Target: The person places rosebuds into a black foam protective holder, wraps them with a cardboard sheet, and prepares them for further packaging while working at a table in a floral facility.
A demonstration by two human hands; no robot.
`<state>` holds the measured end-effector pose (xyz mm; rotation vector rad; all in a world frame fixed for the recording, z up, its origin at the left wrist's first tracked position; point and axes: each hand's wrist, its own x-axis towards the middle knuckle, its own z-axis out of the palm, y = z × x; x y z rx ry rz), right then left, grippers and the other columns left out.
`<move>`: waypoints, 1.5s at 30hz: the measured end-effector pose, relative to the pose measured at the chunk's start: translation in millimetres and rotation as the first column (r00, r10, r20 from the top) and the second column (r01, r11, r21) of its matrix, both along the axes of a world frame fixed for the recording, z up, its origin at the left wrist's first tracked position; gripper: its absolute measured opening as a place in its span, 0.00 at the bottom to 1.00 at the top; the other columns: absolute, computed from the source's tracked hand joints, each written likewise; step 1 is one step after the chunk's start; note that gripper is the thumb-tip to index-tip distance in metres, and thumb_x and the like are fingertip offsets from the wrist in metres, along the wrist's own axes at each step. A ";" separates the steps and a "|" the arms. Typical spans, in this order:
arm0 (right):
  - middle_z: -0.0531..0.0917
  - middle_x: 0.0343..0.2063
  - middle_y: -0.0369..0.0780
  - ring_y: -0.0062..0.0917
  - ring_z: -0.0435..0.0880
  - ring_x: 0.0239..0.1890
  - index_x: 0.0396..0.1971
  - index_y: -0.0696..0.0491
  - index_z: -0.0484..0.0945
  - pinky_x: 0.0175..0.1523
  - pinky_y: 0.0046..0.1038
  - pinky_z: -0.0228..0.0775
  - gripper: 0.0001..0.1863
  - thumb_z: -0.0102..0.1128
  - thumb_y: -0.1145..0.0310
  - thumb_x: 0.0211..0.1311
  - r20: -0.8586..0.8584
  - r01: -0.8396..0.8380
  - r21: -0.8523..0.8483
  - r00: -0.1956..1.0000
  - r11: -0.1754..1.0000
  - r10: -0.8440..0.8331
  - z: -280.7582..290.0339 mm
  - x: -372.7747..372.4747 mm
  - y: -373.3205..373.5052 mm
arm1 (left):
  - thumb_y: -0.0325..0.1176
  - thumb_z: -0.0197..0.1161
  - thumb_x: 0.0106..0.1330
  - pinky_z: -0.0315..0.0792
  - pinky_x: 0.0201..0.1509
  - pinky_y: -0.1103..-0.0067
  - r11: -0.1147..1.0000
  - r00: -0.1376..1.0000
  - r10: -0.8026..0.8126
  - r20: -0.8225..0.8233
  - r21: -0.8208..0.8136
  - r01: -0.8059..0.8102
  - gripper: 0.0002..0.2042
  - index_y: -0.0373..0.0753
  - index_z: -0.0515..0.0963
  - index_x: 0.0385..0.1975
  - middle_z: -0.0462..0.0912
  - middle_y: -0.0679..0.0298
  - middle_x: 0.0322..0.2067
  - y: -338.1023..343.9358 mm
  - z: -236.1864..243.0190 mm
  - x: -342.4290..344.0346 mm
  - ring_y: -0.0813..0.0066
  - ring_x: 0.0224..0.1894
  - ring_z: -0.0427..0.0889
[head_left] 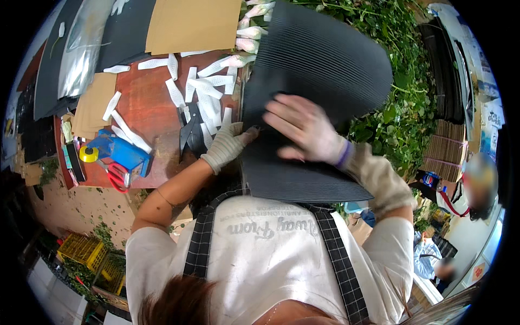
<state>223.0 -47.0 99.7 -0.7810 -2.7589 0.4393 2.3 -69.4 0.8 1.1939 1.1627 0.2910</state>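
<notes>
- Black ribbed sheet (325,57): before the person, between red tabletop (160,100) and leafy stems (401,108).
- Right hand (309,130): over sheet, blurred; fingers extended, thumb apart.
- Left hand (226,147): at sheet's left edge; cannot tell whether fingers pinch it.
- Tabletop: scattered white net sleeves (205,88), red-handled scissors (117,174).
- Room: leaf-strewn floor (103,208), yellow crates (82,250), bundled cardboard (445,146) at right.

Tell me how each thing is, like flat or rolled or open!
Sheet: spread out, ribs showing
Left hand: gloved, at the sheet's edge
Right hand: gloved, blurred, fingers stretched out over the sheet
Flower buds: in white nets
Nets: scattered
Cardboard: flat
Tape: rolled
Scissors: lying down; can't tell if open
</notes>
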 end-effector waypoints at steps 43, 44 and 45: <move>0.49 0.65 0.51 0.47 0.44 0.67 0.63 0.44 0.58 0.68 0.45 0.33 0.31 0.46 0.52 0.59 0.358 0.223 0.042 0.907 0.974 -0.223 -94.6 10.6 -5.0 | 0.70 0.59 0.40 0.33 0.66 0.50 0.841 0.256 0.499 -0.828 0.391 -0.373 0.58 0.44 0.39 0.67 0.36 0.46 0.67 135.0 14.2 -171.5 0.43 0.68 0.35; 0.50 0.65 0.51 0.47 0.46 0.67 0.63 0.44 0.58 0.68 0.45 0.34 0.32 0.49 0.54 0.57 0.338 0.215 0.035 0.917 0.976 -0.214 -94.2 8.5 -4.7 | 0.69 0.62 0.38 0.34 0.65 0.49 0.921 0.246 0.361 -0.899 0.302 -0.247 0.58 0.44 0.40 0.67 0.36 0.48 0.67 123.0 6.2 -162.3 0.43 0.68 0.35; 0.52 0.64 0.52 0.47 0.48 0.66 0.63 0.44 0.58 0.68 0.46 0.35 0.33 0.52 0.56 0.54 0.318 0.212 0.032 0.924 0.977 -0.211 -92.1 7.4 -5.8 | 0.67 0.63 0.39 0.36 0.65 0.49 0.914 0.287 0.389 -0.876 0.326 -0.244 0.56 0.46 0.44 0.67 0.39 0.52 0.67 114.4 10.8 -154.4 0.43 0.68 0.37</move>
